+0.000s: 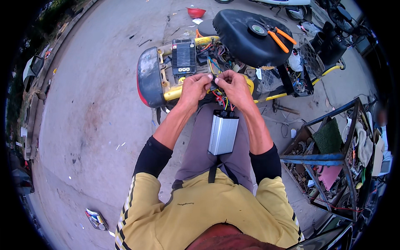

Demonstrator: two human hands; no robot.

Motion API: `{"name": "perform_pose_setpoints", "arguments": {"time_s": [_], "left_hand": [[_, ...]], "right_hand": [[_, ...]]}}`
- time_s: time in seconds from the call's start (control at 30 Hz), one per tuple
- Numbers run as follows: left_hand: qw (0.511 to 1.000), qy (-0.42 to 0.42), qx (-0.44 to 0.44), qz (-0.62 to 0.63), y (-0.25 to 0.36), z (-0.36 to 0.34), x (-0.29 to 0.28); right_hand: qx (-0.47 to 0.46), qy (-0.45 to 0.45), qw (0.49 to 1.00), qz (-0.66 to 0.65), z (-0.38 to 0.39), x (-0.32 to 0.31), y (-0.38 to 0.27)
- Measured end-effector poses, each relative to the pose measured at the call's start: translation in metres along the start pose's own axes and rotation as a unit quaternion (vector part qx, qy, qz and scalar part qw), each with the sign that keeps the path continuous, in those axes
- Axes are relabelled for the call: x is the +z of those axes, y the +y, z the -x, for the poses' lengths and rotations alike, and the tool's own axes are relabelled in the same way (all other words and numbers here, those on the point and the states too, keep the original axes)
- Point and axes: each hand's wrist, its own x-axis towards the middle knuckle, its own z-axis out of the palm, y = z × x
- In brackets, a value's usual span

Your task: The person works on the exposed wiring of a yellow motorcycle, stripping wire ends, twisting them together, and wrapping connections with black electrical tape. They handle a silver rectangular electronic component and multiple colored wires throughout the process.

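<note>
My left hand (195, 89) and my right hand (235, 88) meet in front of the opened electric scooter, fingertips pinched close together. Between them is a small black piece (214, 86) among the wires; its kind is too small to make out. Below the hands, coloured wires (219, 99) run down to a silver finned controller (223, 134) that rests on my thighs. Just beyond my left hand, a black finned box (183, 56) sits on the yellow frame (173, 92). More wiring (214, 58) lies exposed beside it.
A black seat (237, 37) carries a tape roll (257, 29) and orange-handled pliers (278, 39). On the ground at right lies a hammer (286, 109) near a metal rack (321, 158) full of scrap. A red bowl-shaped thing (196, 13) lies far off; a small tray (96, 220) sits lower left.
</note>
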Motion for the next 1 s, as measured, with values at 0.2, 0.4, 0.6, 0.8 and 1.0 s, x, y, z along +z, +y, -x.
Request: {"name": "perform_pose_setpoints", "arguments": {"time_s": [0.2,0.4,0.6,0.8,1.0], "left_hand": [[1.0,-0.01,-0.014,-0.019,0.004,-0.005,0.0],[0.997,0.011,0.035,-0.072,0.001,-0.003,0.008],[0.992,0.024,0.049,-0.11,-0.001,-0.005,0.011],[0.998,0.002,0.038,-0.058,-0.001,-0.004,0.007],[0.992,0.017,0.075,-0.104,-0.011,-0.009,0.006]], "right_hand": [[-0.005,-0.012,0.999,0.031,-0.002,-0.004,0.0],[0.031,-0.04,0.999,-0.001,-0.005,-0.008,-0.004],[0.069,-0.045,0.994,-0.077,0.004,-0.012,-0.011],[0.001,-0.057,0.998,-0.008,-0.001,-0.009,0.006],[0.019,-0.004,0.998,0.068,-0.003,0.0,0.008]]}}
